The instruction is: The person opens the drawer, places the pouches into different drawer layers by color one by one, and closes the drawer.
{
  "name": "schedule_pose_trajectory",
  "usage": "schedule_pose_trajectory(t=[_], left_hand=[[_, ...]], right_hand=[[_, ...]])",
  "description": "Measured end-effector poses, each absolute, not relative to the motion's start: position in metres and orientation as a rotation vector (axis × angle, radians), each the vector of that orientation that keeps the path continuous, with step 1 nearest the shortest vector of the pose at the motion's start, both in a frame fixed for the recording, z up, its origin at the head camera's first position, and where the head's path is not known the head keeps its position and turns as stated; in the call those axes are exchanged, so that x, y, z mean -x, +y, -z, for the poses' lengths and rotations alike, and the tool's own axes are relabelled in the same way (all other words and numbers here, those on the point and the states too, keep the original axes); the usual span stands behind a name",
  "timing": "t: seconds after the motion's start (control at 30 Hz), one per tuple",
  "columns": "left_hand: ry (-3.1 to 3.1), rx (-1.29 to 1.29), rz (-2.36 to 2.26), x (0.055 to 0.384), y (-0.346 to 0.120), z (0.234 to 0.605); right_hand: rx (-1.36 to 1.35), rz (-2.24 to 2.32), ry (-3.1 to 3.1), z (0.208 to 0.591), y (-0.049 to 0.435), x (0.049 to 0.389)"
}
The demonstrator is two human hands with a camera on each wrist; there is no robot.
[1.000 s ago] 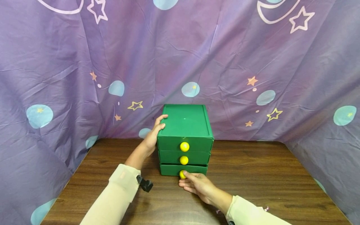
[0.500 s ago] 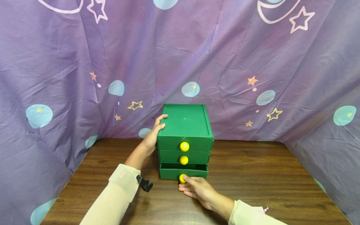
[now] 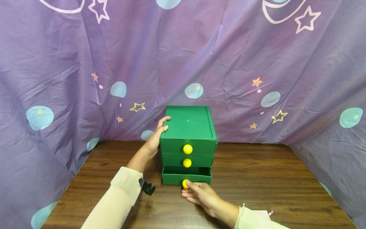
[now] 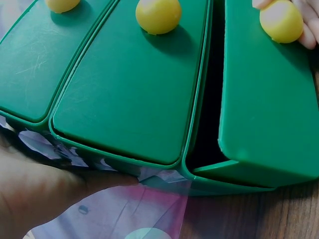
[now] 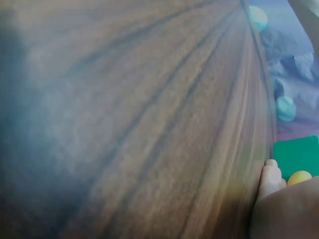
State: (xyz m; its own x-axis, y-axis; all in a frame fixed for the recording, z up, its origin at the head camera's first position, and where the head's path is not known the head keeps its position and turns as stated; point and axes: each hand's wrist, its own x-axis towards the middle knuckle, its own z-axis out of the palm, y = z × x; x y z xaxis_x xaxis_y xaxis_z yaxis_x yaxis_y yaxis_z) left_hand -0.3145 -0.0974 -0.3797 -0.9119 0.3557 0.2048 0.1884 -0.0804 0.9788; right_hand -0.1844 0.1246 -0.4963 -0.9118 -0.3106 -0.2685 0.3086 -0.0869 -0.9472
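A small green chest of drawers [image 3: 188, 122] stands on the table, with three drawers, each with a round yellow knob. My left hand [image 3: 155, 136] rests against its left side, fingertips at the top edge. Its thumb lies along that side in the left wrist view. My right hand [image 3: 203, 195] pinches the bottom drawer's yellow knob [image 3: 185, 183] between thumb and fingers. That bottom drawer [image 3: 174, 179] is pulled partway out, a dark gap showing behind its front. The upper drawer [image 3: 172, 147] and the middle drawer [image 3: 172, 160] are closed.
The brown wooden table [image 3: 257, 178] reaches back to a purple curtain [image 3: 228, 63] printed with moons and stars. Clear tape [image 4: 162, 175] shows along the chest's left side. A black strap [image 3: 147, 186] is on the left wrist.
The bottom drawer has slid out toward me, from a narrow slit to a wider gap, with my right hand moving back on its knob. My left hand has stayed in place.
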Motion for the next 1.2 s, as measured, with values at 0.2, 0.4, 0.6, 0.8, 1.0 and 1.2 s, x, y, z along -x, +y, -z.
schedule_pose_trajectory(t=[0.2,0.4,0.6,0.8,1.0,1.2], left_hand=[[2.049,-0.609,-2.140,0.313,-0.098,0.379],[2.054,-0.612,-2.140,0.313,-0.098,0.378],[2.047,-0.619,-2.139,0.313,-0.098,0.378],[2.050,-0.624,-2.133,0.313,-0.099,0.378],[2.040,-0.622,-2.139,0.313,-0.098,0.378],[2.034,-0.619,-2.146,0.313,-0.098,0.378]], right_hand=[[0.009,2.048,1.783,0.496,0.124,0.178],[0.003,2.057,1.779,0.496,0.123,0.174],[-0.005,2.060,1.788,0.496,0.122,0.173],[-0.014,2.054,1.780,0.496,0.123,0.169],[-0.019,2.059,1.769,0.495,0.122,0.165],[-0.026,2.056,1.764,0.496,0.122,0.160]])
